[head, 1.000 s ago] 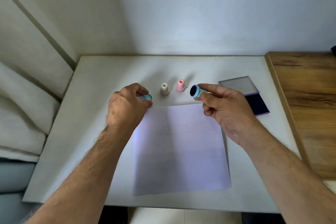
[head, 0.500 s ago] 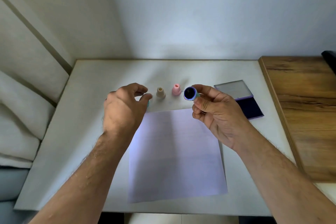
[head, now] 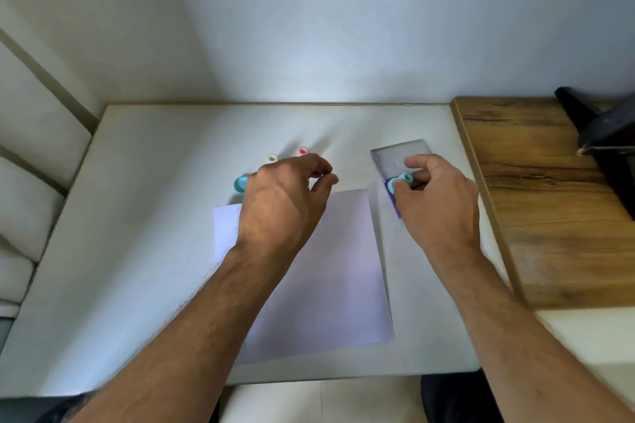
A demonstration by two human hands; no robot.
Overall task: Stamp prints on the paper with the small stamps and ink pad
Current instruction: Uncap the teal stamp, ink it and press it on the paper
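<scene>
My right hand (head: 436,203) grips a small teal stamp (head: 400,181) by its sides and holds it face down over the open ink pad (head: 400,156); the hand hides most of the dark pad, and contact cannot be told. My left hand (head: 288,199) hovers over the top edge of the pale paper (head: 343,268), fingers loosely curled with nothing in them. A teal cap (head: 240,184) lies on the table just left of that hand. Behind the left hand stand a beige stamp (head: 272,158) and a pink stamp (head: 302,151).
The white table (head: 154,216) meets a wall at the back. A raised wooden surface (head: 549,199) borders it on the right, with a black object (head: 604,134) at its far end. Pale cushions (head: 31,154) lie along the left.
My right hand carried the teal stamp rightward and turned it face down over the ink pad. My left hand let go of the teal cap, which now lies on the table.
</scene>
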